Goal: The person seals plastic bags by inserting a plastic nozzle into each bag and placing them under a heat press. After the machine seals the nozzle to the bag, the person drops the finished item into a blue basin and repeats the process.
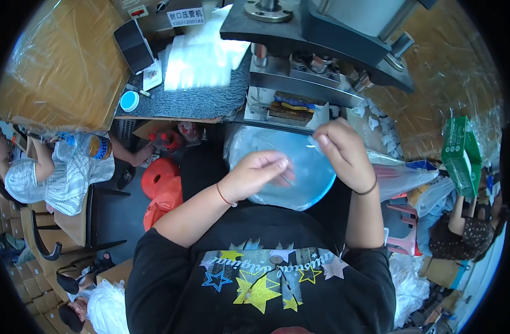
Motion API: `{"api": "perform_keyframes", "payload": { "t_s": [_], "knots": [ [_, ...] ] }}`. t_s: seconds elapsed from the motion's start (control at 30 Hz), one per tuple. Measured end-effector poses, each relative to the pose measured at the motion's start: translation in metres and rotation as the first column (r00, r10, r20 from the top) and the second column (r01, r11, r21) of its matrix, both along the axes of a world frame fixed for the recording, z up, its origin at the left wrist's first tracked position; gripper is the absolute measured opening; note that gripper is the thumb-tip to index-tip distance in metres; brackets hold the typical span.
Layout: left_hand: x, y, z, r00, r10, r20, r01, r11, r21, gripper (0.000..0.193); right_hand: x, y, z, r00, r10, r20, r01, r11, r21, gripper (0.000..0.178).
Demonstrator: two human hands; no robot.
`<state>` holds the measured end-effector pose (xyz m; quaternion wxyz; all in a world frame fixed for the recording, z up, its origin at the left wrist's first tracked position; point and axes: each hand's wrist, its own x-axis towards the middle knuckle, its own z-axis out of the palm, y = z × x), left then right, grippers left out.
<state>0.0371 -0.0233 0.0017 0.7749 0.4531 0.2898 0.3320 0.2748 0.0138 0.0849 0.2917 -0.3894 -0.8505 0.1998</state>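
Note:
On my lap sits a round, pale blue basin (299,192) that looks lined with clear plastic. My left hand (260,173) is above it, fingers curled in and partly smeared; something clear and thin seems to be at the fingertips, too faint to name. Over the basin's right rim, my right hand (347,156) is closed in a pinch, close to the front of a press machine (316,78); what it grips, if anything, is hidden. On the press bed, just beyond the basin, lies a metal die block (291,110) with brown, yellow and blue parts.
Clear plastic sleeves (202,61) lie on a textured grey mat (194,100), near a phone (133,47) and a small blue-topped tub (130,101). Small white pieces (377,125) are heaped right of the press. A red stool (160,175) stands left. Other people sit on both sides.

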Motion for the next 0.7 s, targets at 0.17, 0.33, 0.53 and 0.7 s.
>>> {"api": "perform_keyframes", "payload": {
  "t_s": [0.17, 0.33, 0.53, 0.7],
  "knots": [
    [0.019, -0.004, -0.002, 0.991, -0.132, 0.036, 0.136, 0.976, -0.171, 0.023, 0.025, 0.000, -0.005, 0.997, 0.073, -0.004, -0.073, 0.990, -0.125, 0.025],
    [0.011, 0.035, -0.029, 0.999, 0.014, 0.050, -0.003, 0.976, -0.219, 0.025, 0.094, 0.037, -0.041, 0.566, -0.701, 0.434, 0.644, 0.704, 0.298, 0.030],
    [-0.007, 0.066, -0.030, 0.982, 0.164, 0.098, -0.150, 0.980, -0.133, 0.030, 0.117, 0.066, -0.104, 0.678, -0.601, 0.423, 0.526, 0.799, 0.292, 0.025],
    [-0.008, 0.104, -0.033, 0.532, 0.847, -0.001, -0.719, 0.453, 0.527, 0.053, 0.155, 0.050, -0.109, 0.693, -0.670, 0.266, 0.664, 0.737, 0.125, 0.048]
  ]
}}
